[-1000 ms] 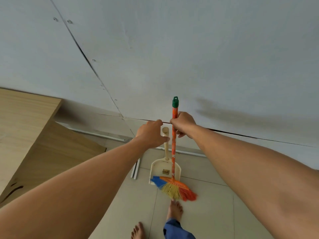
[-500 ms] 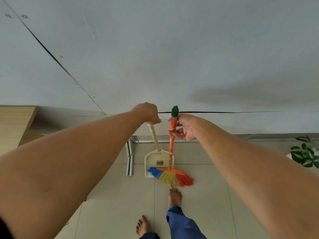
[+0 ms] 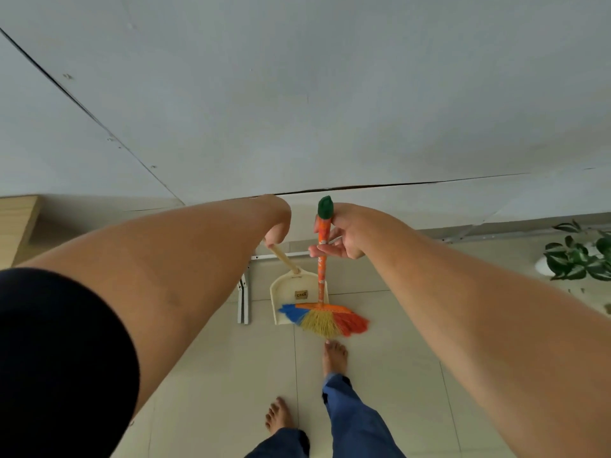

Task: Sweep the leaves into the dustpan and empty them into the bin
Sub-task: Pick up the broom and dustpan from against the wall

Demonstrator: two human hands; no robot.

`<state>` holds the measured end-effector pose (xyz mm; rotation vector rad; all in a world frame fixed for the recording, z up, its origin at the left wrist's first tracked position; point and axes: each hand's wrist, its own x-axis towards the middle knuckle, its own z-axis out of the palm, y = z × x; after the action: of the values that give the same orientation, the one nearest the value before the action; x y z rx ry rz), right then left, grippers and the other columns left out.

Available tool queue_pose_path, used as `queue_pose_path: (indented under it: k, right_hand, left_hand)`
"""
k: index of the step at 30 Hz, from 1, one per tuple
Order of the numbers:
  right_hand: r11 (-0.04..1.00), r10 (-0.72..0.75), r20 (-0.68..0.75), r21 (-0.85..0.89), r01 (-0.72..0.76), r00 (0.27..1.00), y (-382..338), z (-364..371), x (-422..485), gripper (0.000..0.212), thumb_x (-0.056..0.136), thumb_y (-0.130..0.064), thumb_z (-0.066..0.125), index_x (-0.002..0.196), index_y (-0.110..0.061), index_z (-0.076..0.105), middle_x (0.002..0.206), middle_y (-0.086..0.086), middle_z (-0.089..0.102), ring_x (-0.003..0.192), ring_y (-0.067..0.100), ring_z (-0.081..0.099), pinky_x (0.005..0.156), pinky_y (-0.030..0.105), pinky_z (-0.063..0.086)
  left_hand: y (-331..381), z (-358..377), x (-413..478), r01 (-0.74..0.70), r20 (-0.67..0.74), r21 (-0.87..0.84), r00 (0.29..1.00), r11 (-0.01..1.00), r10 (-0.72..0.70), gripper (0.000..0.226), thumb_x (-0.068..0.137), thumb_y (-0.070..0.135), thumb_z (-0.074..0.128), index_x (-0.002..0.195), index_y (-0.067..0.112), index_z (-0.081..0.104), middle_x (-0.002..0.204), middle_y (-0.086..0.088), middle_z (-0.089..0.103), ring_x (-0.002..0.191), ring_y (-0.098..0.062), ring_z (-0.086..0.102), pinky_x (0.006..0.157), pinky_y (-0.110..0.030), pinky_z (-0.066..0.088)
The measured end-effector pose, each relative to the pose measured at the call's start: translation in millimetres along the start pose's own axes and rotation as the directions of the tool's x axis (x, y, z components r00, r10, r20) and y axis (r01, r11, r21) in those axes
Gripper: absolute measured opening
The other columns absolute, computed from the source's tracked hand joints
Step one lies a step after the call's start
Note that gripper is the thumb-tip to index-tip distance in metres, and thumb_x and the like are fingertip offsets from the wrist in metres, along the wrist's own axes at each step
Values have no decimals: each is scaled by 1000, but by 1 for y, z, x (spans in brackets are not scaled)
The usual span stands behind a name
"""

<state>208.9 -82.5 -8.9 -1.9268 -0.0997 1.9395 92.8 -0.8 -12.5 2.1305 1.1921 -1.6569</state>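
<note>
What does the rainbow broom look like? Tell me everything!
The broom has a thin orange patterned stick with a green cap on top. Its fanned bristles are blue, yellow and red under an orange bar. It stands almost upright, bristles down at the mouth of the cream dustpan. The right hand holds it just below the cap.

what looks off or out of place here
A dark crack runs across the wall, like a panel joint gaping. A white metal bracket lies on the floor just left of the dustpan. The broom and dustpan look intact.
</note>
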Motion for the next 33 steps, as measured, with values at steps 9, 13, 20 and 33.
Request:
queue_pose_path:
  k: [9,13,20,33]
  right_hand:
    - [1000,7,-59,5,-6,998,65,28,-41,9,89,3,57,90,11,61,97,35,64,53,22,67,44,24,57]
    - [995,38,-79,92,-30,996,120,53,-51,12,90,9,50,98,11,59,102,36,58,46,16,62,31,21,48]
    - [988,-34,-135,144,54,990,217,109,-82,17,91,2,51,74,1,55,53,12,54,30,10,46,30,15,38]
    - [975,-181,-238,84,206,954,364,94,-154,30,92,13,42,69,-5,49,69,9,45,33,10,45,39,15,37]
  left_hand:
    - [-50,85,-26,52,120,-519,993,853,12,26,96,9,48,119,-1,52,94,-16,58,59,-18,60,45,-21,53]
    - [-67,158,-54,126,173,-711,985,692,-1,13,96,13,50,106,6,52,74,-9,53,51,-13,51,37,-16,45]
    - [-80,274,-105,48,66,-964,996,262,57,23,102,25,54,87,8,60,59,-4,52,40,-10,48,35,-14,43]
    - [17,333,-182,294,190,-779,953,-554,238,13,90,-2,56,103,-2,55,82,-16,57,57,-19,56,43,-26,55]
